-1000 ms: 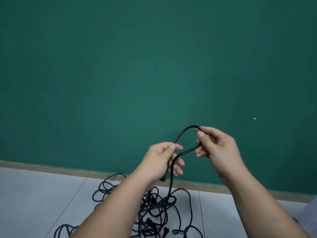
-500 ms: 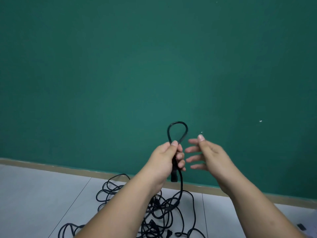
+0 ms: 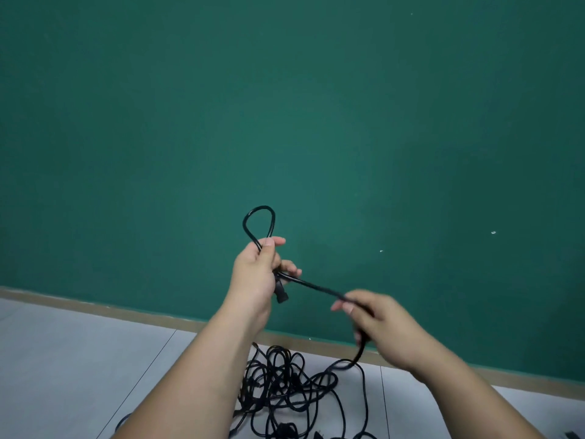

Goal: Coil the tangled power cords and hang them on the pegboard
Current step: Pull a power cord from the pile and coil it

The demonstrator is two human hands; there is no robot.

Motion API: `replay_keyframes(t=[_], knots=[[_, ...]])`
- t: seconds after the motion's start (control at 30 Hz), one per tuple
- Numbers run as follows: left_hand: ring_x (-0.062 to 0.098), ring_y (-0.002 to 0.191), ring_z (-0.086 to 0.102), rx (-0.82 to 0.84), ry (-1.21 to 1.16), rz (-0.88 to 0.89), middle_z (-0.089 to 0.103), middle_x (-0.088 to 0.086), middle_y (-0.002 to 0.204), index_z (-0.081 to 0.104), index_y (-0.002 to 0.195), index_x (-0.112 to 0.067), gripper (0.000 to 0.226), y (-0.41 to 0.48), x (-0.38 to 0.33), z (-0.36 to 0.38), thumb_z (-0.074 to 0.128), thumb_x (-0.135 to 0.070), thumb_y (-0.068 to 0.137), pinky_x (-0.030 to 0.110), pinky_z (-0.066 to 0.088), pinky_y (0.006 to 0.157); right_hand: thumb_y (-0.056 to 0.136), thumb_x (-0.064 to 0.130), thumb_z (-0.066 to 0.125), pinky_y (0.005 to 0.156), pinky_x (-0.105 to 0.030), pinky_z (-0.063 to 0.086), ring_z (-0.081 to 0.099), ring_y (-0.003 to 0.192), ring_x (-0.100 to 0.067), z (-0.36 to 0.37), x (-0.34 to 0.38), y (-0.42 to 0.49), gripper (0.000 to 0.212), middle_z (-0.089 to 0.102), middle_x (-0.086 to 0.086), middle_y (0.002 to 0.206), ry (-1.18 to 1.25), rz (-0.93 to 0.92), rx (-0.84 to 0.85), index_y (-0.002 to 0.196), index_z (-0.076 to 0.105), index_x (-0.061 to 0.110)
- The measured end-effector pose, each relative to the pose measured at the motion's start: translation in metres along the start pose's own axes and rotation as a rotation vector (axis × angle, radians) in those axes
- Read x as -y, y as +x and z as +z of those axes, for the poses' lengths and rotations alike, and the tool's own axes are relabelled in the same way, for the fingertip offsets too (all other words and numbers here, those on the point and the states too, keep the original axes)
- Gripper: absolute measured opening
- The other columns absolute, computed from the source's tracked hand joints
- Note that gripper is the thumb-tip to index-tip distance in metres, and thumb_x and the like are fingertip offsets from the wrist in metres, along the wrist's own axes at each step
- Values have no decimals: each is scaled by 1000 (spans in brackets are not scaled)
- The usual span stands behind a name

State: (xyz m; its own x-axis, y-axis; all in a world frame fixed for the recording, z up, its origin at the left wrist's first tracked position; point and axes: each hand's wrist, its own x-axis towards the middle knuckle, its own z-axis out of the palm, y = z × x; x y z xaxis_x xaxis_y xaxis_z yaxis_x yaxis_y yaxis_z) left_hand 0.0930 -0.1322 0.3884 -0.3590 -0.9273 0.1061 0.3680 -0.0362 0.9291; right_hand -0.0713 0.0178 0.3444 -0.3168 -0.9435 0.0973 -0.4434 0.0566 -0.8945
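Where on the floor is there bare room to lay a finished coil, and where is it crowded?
Bare tile lies left of the tangled cords, bounded by the baseboard and the left forearm. A narrower strip lies between the tangle and the right forearm. Crowded: the middle, where the cords pile up.

- A thin black power cord (image 3: 316, 287) was pinched in the left hand (image 3: 254, 275), and a small upright loop was left standing above the thumb and forefinger.
- A black moulded connector (image 3: 281, 294) was seen hanging just below that hand.
- The cord was stretched down and rightwards into the right hand (image 3: 381, 329), which was curled round it and blurred.
- Below the right hand, the cord was led into a tangled heap of black cords (image 3: 285, 384) on a pale grey tiled floor (image 3: 63, 359).
- A plain dark green wall (image 3: 285, 106) was edged at its foot by a tan skirting strip (image 3: 95, 307).
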Motion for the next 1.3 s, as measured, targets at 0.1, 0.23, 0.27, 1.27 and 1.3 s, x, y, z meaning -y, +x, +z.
replay_keyframes(t=[0.1,0.23,0.27,1.27,1.3], knots=[[22,78,77,56,176,-53,67,8,88,65,112,-4,26,-3,-1,-7,44,-19,114,31,62,62,107,14,60,58,-10,39,52,56,2,-16,23,-3,21,59,24,62,93,-164,-315,108,76,26],[17,68,71,228,419,-86,72,2,91,61,121,-17,19,-13,9,0,46,-11,111,26,44,51,105,17,65,68,-10,44,60,74,-1,-24,35,-8,20,73,18,86,166,-259,-466,105,78,30],[15,64,67,262,451,-96,72,-1,89,60,122,-18,21,-15,12,3,47,-8,110,27,40,51,104,18,66,71,-13,46,62,81,-9,-24,35,-8,19,75,12,92,169,-253,-482,105,79,32],[13,62,46,383,309,-47,63,-3,83,69,115,-13,45,-39,26,30,35,-42,114,27,34,56,104,23,66,66,-29,59,66,76,-16,-22,18,-4,18,71,5,77,264,-12,-380,103,83,29],[14,67,53,400,384,1,67,-3,86,69,116,-15,40,-40,27,29,35,-38,115,28,38,59,103,20,67,63,-26,59,65,73,-17,-21,24,-4,16,68,1,75,378,-20,-402,106,83,24]])
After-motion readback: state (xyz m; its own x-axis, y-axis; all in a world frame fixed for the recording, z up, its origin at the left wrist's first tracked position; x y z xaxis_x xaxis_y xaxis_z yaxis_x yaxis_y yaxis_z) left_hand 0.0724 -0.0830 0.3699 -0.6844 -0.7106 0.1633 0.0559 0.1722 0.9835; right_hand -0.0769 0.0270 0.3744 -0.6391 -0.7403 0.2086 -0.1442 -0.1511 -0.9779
